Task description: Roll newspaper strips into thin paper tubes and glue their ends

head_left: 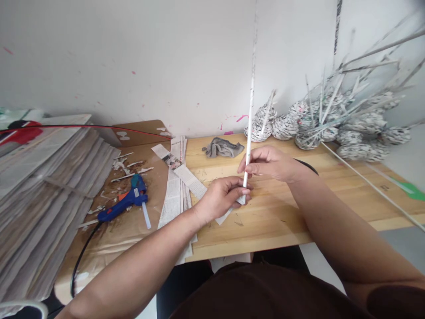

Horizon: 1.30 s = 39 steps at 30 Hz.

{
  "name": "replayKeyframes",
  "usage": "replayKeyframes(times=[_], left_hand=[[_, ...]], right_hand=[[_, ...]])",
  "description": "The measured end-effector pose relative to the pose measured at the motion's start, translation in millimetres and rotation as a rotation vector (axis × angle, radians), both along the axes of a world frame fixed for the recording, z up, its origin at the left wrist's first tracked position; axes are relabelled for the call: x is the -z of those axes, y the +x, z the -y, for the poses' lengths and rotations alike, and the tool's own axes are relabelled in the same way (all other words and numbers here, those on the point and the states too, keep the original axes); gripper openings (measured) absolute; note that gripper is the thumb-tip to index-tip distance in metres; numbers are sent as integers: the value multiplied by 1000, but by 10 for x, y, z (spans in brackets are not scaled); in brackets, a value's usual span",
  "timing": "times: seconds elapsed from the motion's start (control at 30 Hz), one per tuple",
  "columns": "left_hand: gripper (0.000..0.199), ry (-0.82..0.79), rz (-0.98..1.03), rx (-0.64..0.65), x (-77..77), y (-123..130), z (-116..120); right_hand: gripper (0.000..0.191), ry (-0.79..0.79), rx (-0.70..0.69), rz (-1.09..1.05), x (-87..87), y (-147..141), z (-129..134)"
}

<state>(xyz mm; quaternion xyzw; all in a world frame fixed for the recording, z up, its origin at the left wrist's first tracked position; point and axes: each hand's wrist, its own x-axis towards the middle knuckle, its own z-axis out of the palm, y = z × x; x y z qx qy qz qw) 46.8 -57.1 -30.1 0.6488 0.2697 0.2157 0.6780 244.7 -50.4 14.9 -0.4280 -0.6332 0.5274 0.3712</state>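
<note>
Tube (251, 102) is near upright over the counter (275, 215), its bottom end clamped in your left hand's (221, 196) fingers, with your right hand's (270, 164) fingers pinching it just above. Strips (173, 192) lie beside your left hand; rag's (222, 147) beyond it, glue gun (128, 203) farther left, woven bundles (365, 122) right.

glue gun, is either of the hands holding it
No, the glue gun lies on the brown sheet; left hand and right hand hold the stick.

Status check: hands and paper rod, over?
Left hand holds paper rod near bottom. Right hand on it, just above. Newspaper strips beside left hand.
</note>
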Motion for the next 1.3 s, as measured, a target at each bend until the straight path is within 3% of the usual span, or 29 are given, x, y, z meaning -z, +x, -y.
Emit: replayKeyframes(times=[0.17, 0.33, 0.63, 0.83, 1.03, 1.17, 1.3], left_hand=[[28, -19, 22, 10, 10, 5, 0], [29, -55, 57, 32, 11, 2, 1], [27, -55, 75, 31, 30, 7, 5], [26, -50, 47, 65, -5, -4, 6], [27, -73, 46, 13, 17, 0, -24], [25, 24, -23, -76, -26, -12, -78], [17, 335, -164, -192, -97, -49, -141]], right_hand=[[20, -8, 26, -80, 15, 9, -6], [22, -22, -75, -70, 35, 50, -1], [24, -3, 51, -141, 38, -24, -23], [21, -71, -131, -87, 37, 21, 23], [20, 16, -7, -128, 1, -30, 19], [24, 120, 97, -98, -46, -71, 32], [24, 231, 218, -88, -66, -89, 56]])
